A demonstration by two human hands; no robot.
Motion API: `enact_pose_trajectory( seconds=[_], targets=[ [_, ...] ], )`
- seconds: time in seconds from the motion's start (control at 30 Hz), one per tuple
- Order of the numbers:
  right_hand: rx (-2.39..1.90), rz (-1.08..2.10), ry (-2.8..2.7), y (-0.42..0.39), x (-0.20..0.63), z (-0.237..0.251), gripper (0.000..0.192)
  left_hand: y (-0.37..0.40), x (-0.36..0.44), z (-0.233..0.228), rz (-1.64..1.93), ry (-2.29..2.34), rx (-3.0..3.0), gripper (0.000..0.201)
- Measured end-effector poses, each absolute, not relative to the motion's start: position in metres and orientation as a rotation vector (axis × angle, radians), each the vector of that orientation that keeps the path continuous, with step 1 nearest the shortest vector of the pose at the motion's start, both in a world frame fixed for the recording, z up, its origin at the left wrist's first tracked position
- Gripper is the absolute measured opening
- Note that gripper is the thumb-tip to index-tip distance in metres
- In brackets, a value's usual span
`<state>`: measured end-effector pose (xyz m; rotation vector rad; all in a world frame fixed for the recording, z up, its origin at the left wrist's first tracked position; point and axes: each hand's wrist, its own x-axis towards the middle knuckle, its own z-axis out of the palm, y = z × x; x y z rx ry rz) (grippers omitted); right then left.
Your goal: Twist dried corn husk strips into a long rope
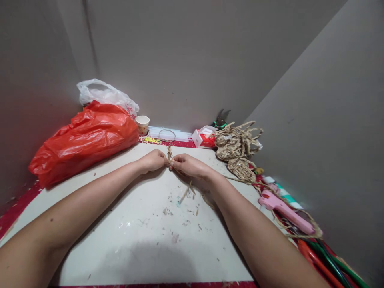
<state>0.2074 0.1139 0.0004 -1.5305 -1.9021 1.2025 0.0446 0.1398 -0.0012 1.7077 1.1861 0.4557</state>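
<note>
A: Head view, single frame. Both hands meet over the far middle of the white board. Left hand and right hand are each closed in a pinch on the same short braided straw cord.

B: Orientation of the cord?

A: Its long axis runs away from the person, roughly upright in the picture. The plaited end sticks up beyond the fingertips; loose straw strands trail back toward the person under the right wrist. The cord sits squarely between the two hands, with neither hand clearly nearer and both touching it.

B: Grip detail?

A: Fingers narrow, thumb against forefinger on both sides. Whether either hand grips tighter, cannot tell.

B: Surroundings?

A: Straw scraps lie scattered on the board. To the right are a pile of woven straw pieces and, nearer, a pink glue gun. To the left is a red plastic bag, with a paper cup behind it. A red-and-white box stands by the wall.
</note>
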Motion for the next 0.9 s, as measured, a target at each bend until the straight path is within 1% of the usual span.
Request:
enact_pose_trajectory(
  seconds=[0.07, 0.13, 0.27, 0.47, 0.63, 0.7, 0.8, 0.9],
  targets=[
    [-1.537, 1.018, -2.009, 0.114, 0.205, 0.000, 0.016, 0.139, 0.045, 0.002, 0.369, 1.183, 1.636, 0.021],
    [-1.556, 0.896, -2.075, 0.113, 0.202, -0.001, 0.016, 0.139, 0.045, 0.004, 0.342, 1.167, 1.593, 0.019],
    [-1.585, 0.781, -2.150, 0.112, 0.202, 0.002, 0.018, 0.139, 0.046, 0.006, 0.347, 1.146, 1.537, 0.017],
    [-1.711, 0.883, -2.108, 0.106, 0.210, 0.017, 0.019, 0.139, 0.046, 0.004, 0.377, 1.157, 1.495, 0.021],
    [-1.638, 1.140, -1.865, 0.099, 0.193, 0.020, 0.022, 0.141, 0.044, 0.003, 0.422, 1.103, 1.414, 0.020],
    [-1.642, 1.200, -1.786, 0.095, 0.182, 0.016, 0.023, 0.142, 0.043, 0.004, 0.433, 1.080, 1.332, 0.023],
    [-1.694, 1.170, -1.789, 0.091, 0.171, 0.009, 0.021, 0.141, 0.042, 0.005, 0.450, 1.053, 1.231, 0.027],
    [-1.726, 1.007, -1.871, 0.086, 0.165, 0.005, 0.022, 0.139, 0.041, 0.005, 0.475, 1.028, 1.187, 0.028]
  ],
)
